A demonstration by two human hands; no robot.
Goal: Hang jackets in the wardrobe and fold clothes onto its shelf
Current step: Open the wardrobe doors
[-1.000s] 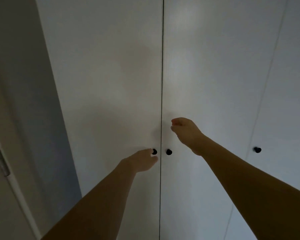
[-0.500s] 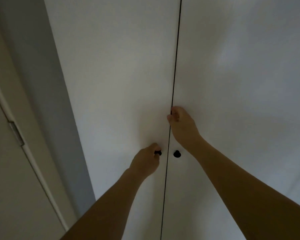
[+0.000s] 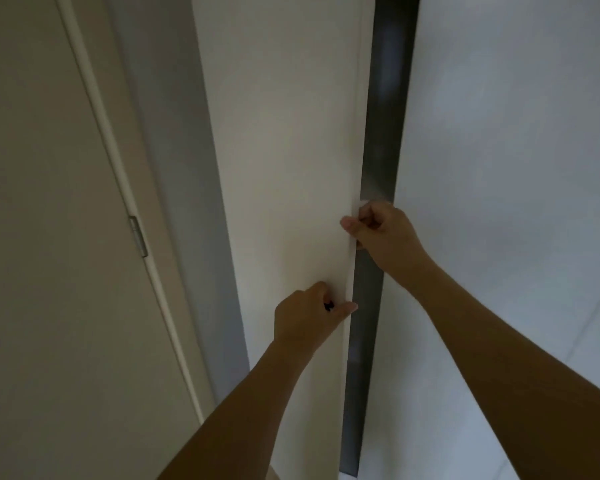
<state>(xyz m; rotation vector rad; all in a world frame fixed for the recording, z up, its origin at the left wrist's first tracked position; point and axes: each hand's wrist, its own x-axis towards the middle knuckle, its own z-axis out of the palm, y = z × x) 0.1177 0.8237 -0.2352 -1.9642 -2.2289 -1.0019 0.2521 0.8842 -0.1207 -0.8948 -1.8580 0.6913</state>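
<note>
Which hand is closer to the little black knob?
Left. The left hand grips the black knob on the left door; the right hand holds that door's edge, higher up.

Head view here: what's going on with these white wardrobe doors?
A person is opening the tall white left wardrobe door. The left hand grips that door's small black round knob, and the right hand curls round the door's free edge above it. The door stands ajar, with a dark gap between it and the white right wardrobe door, which looks shut. Nothing inside can be made out, and no clothes are in view.
</note>
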